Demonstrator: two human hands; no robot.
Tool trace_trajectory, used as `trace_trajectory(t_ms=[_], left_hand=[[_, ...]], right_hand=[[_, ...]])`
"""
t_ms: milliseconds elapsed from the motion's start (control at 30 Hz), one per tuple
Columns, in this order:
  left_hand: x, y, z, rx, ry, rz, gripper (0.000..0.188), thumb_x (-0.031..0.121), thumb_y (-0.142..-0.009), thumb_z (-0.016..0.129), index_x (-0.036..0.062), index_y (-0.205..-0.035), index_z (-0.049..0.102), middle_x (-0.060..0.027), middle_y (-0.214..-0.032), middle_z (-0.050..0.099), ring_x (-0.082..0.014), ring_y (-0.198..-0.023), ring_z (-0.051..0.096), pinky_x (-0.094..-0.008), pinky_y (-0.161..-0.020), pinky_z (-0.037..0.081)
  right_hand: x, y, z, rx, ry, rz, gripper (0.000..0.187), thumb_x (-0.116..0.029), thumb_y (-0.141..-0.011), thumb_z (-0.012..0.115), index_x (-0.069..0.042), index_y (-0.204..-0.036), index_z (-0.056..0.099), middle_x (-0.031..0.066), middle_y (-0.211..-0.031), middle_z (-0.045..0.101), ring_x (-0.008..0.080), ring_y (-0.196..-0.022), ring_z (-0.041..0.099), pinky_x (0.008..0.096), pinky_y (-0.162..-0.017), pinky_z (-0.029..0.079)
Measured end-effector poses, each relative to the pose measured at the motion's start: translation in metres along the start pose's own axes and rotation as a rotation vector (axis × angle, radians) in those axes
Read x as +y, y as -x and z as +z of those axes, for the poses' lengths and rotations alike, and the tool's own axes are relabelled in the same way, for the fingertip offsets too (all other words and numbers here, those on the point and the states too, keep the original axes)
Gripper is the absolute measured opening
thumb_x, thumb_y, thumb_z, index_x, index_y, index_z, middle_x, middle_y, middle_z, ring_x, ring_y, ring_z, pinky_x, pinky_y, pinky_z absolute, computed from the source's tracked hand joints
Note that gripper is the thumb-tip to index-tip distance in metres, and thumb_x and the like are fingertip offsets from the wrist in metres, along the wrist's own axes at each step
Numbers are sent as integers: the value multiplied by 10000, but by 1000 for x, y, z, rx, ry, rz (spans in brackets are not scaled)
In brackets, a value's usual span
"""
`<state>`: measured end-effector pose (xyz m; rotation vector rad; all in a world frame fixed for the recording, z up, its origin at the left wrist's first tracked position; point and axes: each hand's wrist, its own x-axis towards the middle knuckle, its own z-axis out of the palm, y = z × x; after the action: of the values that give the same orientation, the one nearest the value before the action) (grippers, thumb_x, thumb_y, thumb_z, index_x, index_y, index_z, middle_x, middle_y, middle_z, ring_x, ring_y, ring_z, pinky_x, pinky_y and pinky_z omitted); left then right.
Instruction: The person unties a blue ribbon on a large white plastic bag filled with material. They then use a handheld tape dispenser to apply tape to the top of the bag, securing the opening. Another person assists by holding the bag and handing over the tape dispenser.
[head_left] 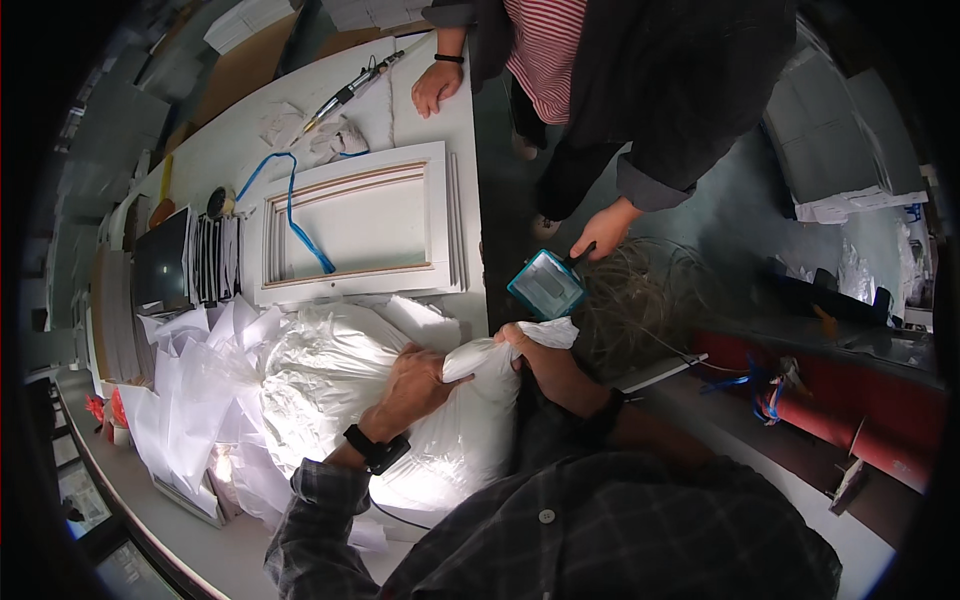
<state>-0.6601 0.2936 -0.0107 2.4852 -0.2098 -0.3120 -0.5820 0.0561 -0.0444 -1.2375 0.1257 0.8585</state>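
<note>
A large, full white sack [335, 375] lies on the table in front of me, its surface creased and brightly lit. Its gathered neck is twisted to the right. My left hand [410, 385] is closed round the neck near the sack's body. Farther along, my right hand [520, 345] grips the same neck close to its loose end, which sticks out past my fingers. Crumpled translucent white sheets [200, 370] lie against the sack's left side.
White rectangular frames [435, 210] are stacked beyond the sack, with a blue cord [291, 200] across them. A pen-shaped tool [345, 95] lies farther back. Across from me a person holds a teal-rimmed rectangular thing [548, 285] by its handle. Tangled clear strapping [650, 300] lies on the floor.
</note>
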Motion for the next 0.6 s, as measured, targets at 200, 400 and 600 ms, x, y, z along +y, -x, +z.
trace_trajectory(t_ms=[200,400,600], left_hand=[[3,-8,1,-48,-11,-16,216,306,-894,793,120,-1004,798,-100,-889,774,-277,-889,729,-397,-932,475],[-3,-9,7,-80,-73,15,242,328,-886,792,89,-927,782,-101,-830,747,-279,-854,708,-407,-911,457],[-7,-20,12,-181,-135,46,348,404,-904,756,58,-876,766,-127,-805,724,-297,-860,694,-422,-906,443]], right_hand=[[18,-20,-11,-66,-288,140,259,-340,-1073,634,-107,-1012,730,-46,-905,655,49,-765,549,240,-672,418],[38,-23,-12,-55,-407,155,232,-328,-1074,644,-105,-1043,696,-28,-985,678,76,-872,612,265,-759,476],[57,-20,-15,22,-288,95,276,-372,-1076,628,-102,-1055,682,41,-1218,696,155,-1142,627,348,-1019,483]])
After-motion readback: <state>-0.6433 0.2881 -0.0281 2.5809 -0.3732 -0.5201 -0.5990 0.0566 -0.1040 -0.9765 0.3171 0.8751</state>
